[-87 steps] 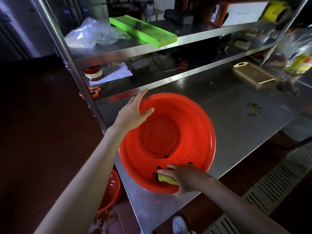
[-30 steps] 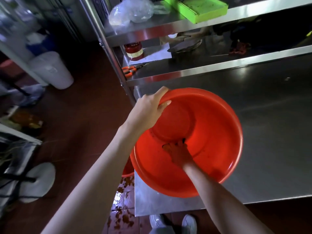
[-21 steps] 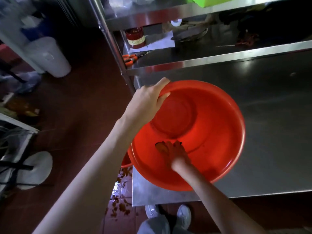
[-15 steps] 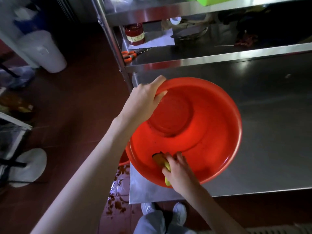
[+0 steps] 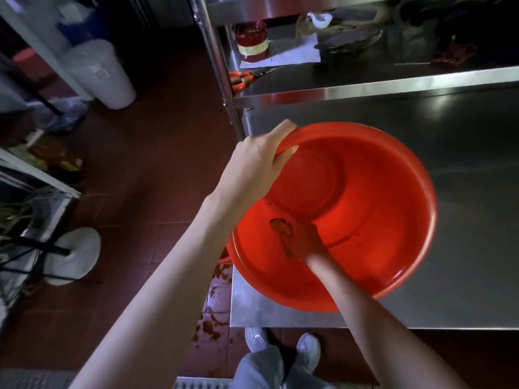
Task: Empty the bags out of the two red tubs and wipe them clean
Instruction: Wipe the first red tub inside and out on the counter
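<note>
A large red tub [image 5: 379, 209] stands tilted on the left corner of the steel table [image 5: 463, 169], its mouth turned toward me. My left hand [image 5: 252, 169] grips its upper left rim, fingers curled over the edge. My right hand [image 5: 306, 242] is inside the tub on the lower left wall, holding a yellow sponge [image 5: 279, 228] that pokes out past my fingers. A thin edge of the second red tub [image 5: 224, 259] shows below the table's left side, mostly hidden.
A steel shelf post [image 5: 219, 68] rises just left of the tub. The shelf behind holds a red jar [image 5: 251, 42], orange scissors [image 5: 241, 78] and paper. A white bin [image 5: 98, 74] and a white stand base [image 5: 73, 256] sit on the brown floor; wet spots lie by my shoes.
My right hand has slid the sponge from the tub's near rim up along the lower left wall. My left hand keeps its hold on the rim. The view has tipped a little downward.
</note>
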